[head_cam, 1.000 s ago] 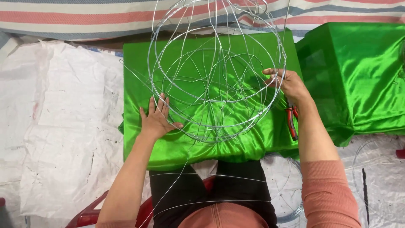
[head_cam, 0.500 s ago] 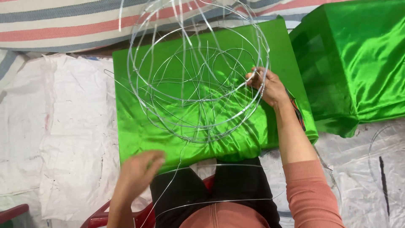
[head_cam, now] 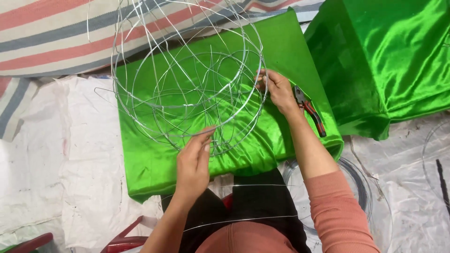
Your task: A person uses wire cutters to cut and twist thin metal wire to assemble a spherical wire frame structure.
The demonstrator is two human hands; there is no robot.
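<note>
wire frame (head_cam: 187,79) sits on the folded green cloth (head_cam: 281,51) | left hand (head_cam: 193,164) pinches its near rim, steadying it | right hand (head_cam: 277,91) pinches the far rim (likely bracing it) | red-handled pliers (head_cam: 310,110) beside that wrist

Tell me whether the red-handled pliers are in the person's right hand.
No, the pliers lie on the green cloth beside the right hand, which grips the wire frame.
</note>
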